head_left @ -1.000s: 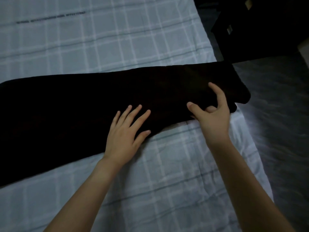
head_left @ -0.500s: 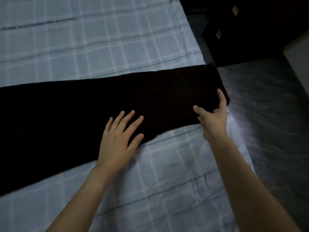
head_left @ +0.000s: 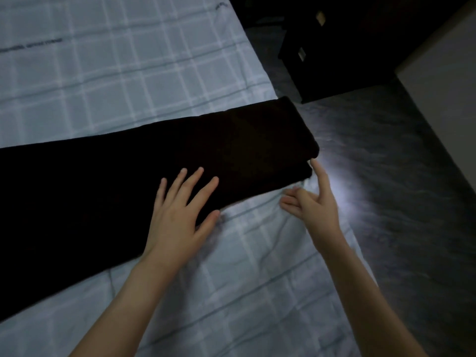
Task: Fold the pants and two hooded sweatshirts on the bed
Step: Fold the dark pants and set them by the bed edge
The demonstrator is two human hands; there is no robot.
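The pants [head_left: 180,155] lie as one long dark band across the bed [head_left: 103,73], running from its left side to its right edge, where the end now stops on the mattress. A second ago that end hung past the right edge, over the floor [head_left: 386,176], with your right hand pinching it. You have since pulled it back onto the bed and let go.

Your right hand [head_left: 316,204] now holds nothing. Its index finger [head_left: 319,173] points at the near corner of the pants' end and the other fingers are loosely curled. The hand is blurred, so I cannot say whether the fingertip touches the cloth.

Your left hand [head_left: 177,215] has stayed flat on the pants' near edge, fingers [head_left: 198,176] spread, pinning the cloth.

My reading is that the band is squared up and ready for its first crosswise fold. No sweatshirt shows in this view. A dark cabinet [head_left: 334,47] stands beyond the bed's far right corner.
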